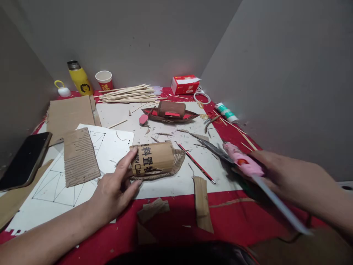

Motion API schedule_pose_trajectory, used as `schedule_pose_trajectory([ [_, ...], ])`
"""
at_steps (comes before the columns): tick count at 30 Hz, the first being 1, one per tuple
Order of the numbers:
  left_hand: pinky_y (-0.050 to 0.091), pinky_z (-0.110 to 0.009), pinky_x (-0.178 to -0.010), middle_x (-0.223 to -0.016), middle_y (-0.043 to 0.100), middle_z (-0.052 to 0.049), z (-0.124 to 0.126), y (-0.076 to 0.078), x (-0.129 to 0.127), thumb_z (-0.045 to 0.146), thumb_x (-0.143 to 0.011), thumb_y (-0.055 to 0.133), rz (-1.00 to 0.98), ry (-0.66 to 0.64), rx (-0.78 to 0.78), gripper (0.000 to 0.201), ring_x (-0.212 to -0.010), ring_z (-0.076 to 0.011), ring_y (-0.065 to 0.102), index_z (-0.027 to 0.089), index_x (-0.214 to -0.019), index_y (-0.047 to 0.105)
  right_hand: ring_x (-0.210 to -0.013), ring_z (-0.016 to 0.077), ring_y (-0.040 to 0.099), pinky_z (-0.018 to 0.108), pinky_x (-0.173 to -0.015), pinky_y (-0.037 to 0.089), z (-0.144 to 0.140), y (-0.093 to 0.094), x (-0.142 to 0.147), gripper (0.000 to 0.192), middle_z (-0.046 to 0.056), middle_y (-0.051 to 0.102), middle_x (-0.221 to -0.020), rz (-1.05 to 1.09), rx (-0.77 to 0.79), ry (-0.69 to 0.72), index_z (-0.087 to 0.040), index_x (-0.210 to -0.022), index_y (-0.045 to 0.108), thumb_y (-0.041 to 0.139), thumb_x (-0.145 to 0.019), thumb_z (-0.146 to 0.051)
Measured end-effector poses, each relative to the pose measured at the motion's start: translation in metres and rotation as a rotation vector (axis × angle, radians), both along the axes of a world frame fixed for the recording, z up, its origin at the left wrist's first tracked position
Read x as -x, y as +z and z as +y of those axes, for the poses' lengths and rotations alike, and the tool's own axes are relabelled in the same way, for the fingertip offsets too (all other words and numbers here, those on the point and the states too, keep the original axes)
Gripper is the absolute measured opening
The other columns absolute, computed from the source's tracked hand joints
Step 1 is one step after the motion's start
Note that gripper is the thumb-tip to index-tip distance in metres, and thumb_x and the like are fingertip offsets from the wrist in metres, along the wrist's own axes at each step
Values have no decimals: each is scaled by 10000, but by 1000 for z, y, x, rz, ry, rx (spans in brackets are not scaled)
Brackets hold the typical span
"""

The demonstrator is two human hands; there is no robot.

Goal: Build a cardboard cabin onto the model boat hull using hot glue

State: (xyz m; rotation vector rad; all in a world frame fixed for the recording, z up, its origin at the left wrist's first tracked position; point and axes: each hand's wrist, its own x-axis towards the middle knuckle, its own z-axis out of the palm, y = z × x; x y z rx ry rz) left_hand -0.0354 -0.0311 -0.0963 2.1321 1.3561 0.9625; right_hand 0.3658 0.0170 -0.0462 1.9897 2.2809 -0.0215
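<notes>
A small cardboard boat (154, 162) with a curved, printed cover lies on the white sheet. My left hand (117, 184) grips its left end, thumb low and fingers over the cover. My right hand (271, 171) is closed around a pink glue gun (244, 162), from which a long pale glue stick (281, 206) sticks out towards me. Dark scissor blades (213, 149) show beside the gun; their handles are mostly hidden under my right hand, so I cannot tell whether it touches them. A red-and-black pencil (200, 167) lies between the boat and the scissors.
Behind stands a brown model boat (171, 112) with a red inside. Thin sticks (129, 94), a paper cup (104, 80), a yellow bottle (79, 79) and a red box (185, 84) line the back wall. Corrugated cardboard (81, 158) and a phone (24, 160) lie left; a cardboard strip (202, 202) lies in front.
</notes>
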Motion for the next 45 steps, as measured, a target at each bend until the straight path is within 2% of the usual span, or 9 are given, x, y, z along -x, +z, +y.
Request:
schedule_pose_trajectory([
  [4,519,-180,-523,-892,741,-13,2,3,0,148,-873,596,-33,15,-30,780,-526,-74,594,273,-1526,188,-973,303,647,423,-782,512,-13,16,9,637,217,650,-1150,183,-63,99,-168,-1159,655,495,-827,-687],
  [7,506,-181,-491,-833,735,-13,3,6,-1,159,-867,606,-56,53,-53,760,-513,-80,574,246,-1519,225,-741,216,661,372,-678,533,-30,28,44,567,129,699,-932,643,-190,68,-260,-1195,608,551,-818,-679],
  [11,547,-207,-515,-839,731,-13,0,10,-2,151,-855,626,-122,69,-40,769,-541,-98,600,235,-1515,240,-499,155,621,241,-439,475,-35,19,115,783,6,672,-689,1330,619,-70,-257,-1447,291,679,-795,-452],
  [14,599,-243,-589,-969,739,-41,-5,15,-2,135,-853,625,-180,60,-32,764,-697,-146,688,261,-1509,252,-398,107,561,180,-377,420,-26,2,152,800,-28,675,-658,1514,767,-117,-258,-1439,287,704,-775,-414],
  [19,597,-239,-566,-997,731,-33,-13,25,-5,130,-851,624,-234,57,-44,744,-635,-127,672,316,-1488,287,-362,81,548,132,-328,366,-25,-8,172,522,-27,671,-616,1567,772,-126,-183,-1149,536,742,-729,-415],
  [23,522,-210,-489,-994,710,-36,-20,34,-9,114,-841,629,-249,61,-76,700,-515,-71,562,315,-1452,351,-369,79,563,124,-331,369,-33,-4,173,319,-25,664,-589,1590,743,-90,-171,-899,571,723,-756,-412],
  [29,459,-191,-470,-1001,678,-38,-26,47,-16,84,-824,634,-231,58,-171,626,-591,-81,597,288,-1377,426,-343,77,538,135,-327,361,-38,3,172,287,-28,641,-523,1657,656,-36,-160,-835,604,730,-751,-404],
  [33,517,-184,-523,-1149,652,-76,-29,58,-22,98,-823,647,-202,63,-210,725,-766,-124,666,286,-1448,332,-337,75,530,139,-326,374,-40,13,171,291,-32,636,-514,1655,580,30,-158,-859,617,718,-758,-411],
  [45,543,-176,-436,-1043,687,-44,-45,89,-38,230,-846,687,-281,132,-103,900,-490,-59,579,352,-1526,110,-335,70,531,120,-308,367,-60,32,171,248,-50,627,-507,1717,529,135,-158,-928,612,678,-772,-340],
])
